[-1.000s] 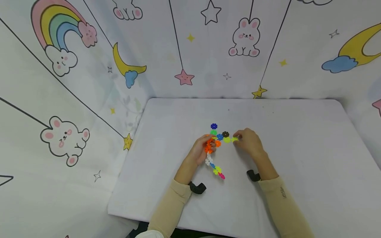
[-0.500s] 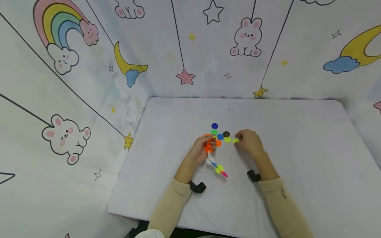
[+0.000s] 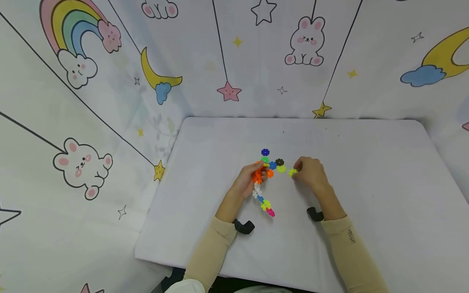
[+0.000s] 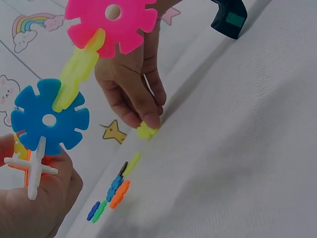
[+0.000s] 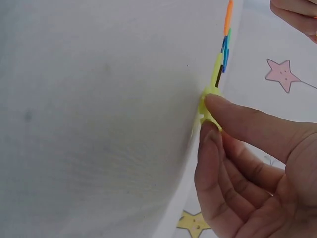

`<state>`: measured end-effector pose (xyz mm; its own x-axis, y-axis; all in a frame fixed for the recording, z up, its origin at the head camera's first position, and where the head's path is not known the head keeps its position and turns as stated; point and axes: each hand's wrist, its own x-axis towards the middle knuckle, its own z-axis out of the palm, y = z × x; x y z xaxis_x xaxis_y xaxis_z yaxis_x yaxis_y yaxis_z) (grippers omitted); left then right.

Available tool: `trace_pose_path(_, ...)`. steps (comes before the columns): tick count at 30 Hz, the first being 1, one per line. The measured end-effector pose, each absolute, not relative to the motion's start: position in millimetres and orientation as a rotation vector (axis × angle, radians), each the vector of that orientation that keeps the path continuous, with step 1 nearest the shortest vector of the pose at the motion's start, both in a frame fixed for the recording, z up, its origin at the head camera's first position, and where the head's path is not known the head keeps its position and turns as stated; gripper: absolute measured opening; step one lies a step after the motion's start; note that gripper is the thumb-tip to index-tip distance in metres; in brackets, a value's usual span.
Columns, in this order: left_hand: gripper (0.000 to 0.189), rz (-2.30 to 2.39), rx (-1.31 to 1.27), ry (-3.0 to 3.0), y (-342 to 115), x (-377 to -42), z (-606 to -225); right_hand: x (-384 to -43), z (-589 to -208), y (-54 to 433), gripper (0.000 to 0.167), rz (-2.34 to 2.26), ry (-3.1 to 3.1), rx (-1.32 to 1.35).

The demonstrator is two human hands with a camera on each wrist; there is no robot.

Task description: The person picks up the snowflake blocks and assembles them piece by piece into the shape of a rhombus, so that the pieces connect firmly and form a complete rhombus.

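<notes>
My left hand (image 3: 242,183) grips a chain of interlocking plastic snowflake discs by its orange discs (image 3: 258,178). Below the fingers the chain hangs down through white discs (image 3: 257,192), a blue disc (image 4: 34,119), a yellow disc (image 4: 79,69) and a pink disc (image 4: 133,27) at the end. To the right, my right hand (image 3: 311,176) pinches a single yellow-green disc (image 5: 210,106) between thumb and fingers, at the tabletop. Part of the chain is hidden behind the left fingers.
Several loose discs lie on the white table (image 3: 384,183) between and beyond the hands: dark blue (image 3: 265,152), green (image 3: 264,160), blue (image 3: 272,165), dark brown (image 3: 280,162), yellow-green (image 3: 281,169) and orange (image 3: 270,173). A patterned wall cloth stands behind the table.
My right hand has drawn the yellow-green disc slightly right, away from the loose ones. The hanging end of the chain has swung a little; the left hand keeps its hold.
</notes>
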<state>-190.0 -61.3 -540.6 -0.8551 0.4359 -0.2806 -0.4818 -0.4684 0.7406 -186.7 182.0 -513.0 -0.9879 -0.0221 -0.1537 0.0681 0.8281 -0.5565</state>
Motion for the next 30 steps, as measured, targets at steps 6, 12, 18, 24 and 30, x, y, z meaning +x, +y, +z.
trace_pose_path(6,0.018,2.298,-0.086,1.158,-61,-191,-540,-185,-510,187,0.02,-0.918,2.867,0.017)
trace_pose_path(12,0.018,2.297,-0.065,1.193,-61,-190,-540,-182,-507,189,0.015,-0.945,2.849,0.021)
trace_pose_path(18,0.018,2.299,-0.057,1.187,-61,-189,-540,-180,-506,190,0.015,-0.996,2.849,0.029)
trace_pose_path(24,0.018,2.292,-0.053,1.204,-61,-188,-539,-176,-500,188,0.016,-1.182,2.82,0.003)
trace_pose_path(30,0.021,2.276,-0.022,1.229,-61,-188,-539,-172,-491,184,0.018,-1.316,2.802,0.047)
